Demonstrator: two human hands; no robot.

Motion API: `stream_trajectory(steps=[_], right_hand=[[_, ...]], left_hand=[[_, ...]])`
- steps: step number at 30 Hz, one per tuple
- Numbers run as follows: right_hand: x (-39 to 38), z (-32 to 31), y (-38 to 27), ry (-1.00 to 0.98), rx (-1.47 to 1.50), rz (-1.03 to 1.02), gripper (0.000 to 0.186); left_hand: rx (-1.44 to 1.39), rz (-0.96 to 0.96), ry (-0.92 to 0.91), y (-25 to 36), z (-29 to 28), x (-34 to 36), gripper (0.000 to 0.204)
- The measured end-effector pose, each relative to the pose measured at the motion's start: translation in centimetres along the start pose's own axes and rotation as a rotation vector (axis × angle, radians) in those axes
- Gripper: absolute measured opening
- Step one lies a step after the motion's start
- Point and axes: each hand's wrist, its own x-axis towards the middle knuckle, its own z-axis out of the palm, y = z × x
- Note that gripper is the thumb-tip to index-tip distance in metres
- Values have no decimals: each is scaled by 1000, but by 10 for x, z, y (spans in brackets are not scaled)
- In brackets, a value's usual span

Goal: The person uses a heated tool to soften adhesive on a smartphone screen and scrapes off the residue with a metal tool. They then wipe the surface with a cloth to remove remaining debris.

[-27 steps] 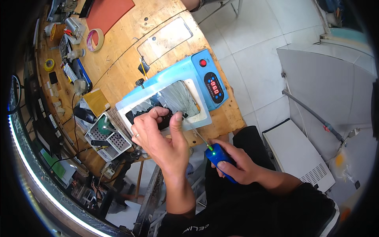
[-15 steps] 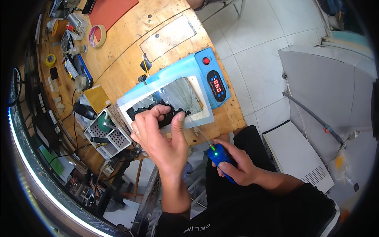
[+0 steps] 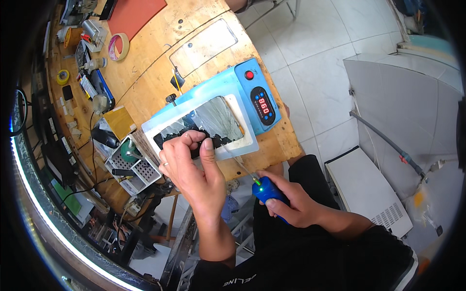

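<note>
A phone with a cracked, shattered sheet on it point(image 3: 218, 119) lies on a pale mat point(image 3: 248, 136) atop a blue machine point(image 3: 238, 77) with a red display. My left hand point(image 3: 191, 174) is over the phone's near left part, fingers curled and thumb up against the dark, jagged area; what they pinch, if anything, is hidden. My right hand point(image 3: 296, 208) grips a blue handheld tool point(image 3: 264, 191) with a lit green light below the phone's near edge. The tool's thin rod point(image 3: 240, 162) reaches up toward the phone beside my left thumb.
The wooden bench point(image 3: 145, 87) holds a plastic holder with tools point(image 3: 148, 169), a yellow box point(image 3: 119, 121), tape rolls point(image 3: 118, 47) and a red mat point(image 3: 133, 17). A white cabinet point(image 3: 364, 189) and grey pipe point(image 3: 386, 140) are at right. A person's arm point(image 3: 238, 5) shows at the top.
My left thumb and the rod have shifted slightly left along the phone's near edge, showing more of the dark jagged border. My right hand keeps its grip and has barely moved.
</note>
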Motion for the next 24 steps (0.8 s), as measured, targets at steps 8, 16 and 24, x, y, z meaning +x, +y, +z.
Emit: stream_trajectory(steps=[8,16,24], right_hand=[[-3,-3,-5,52,65,18,65],[-4,-13,-11,27,18,21,64],[-6,-24,-16,-24,7,53,64]], left_hand=[[166,45,26,6,8,1,52],[131,-5,-42,7,2,0,57],[155,30,-17,11,3,-1,70]])
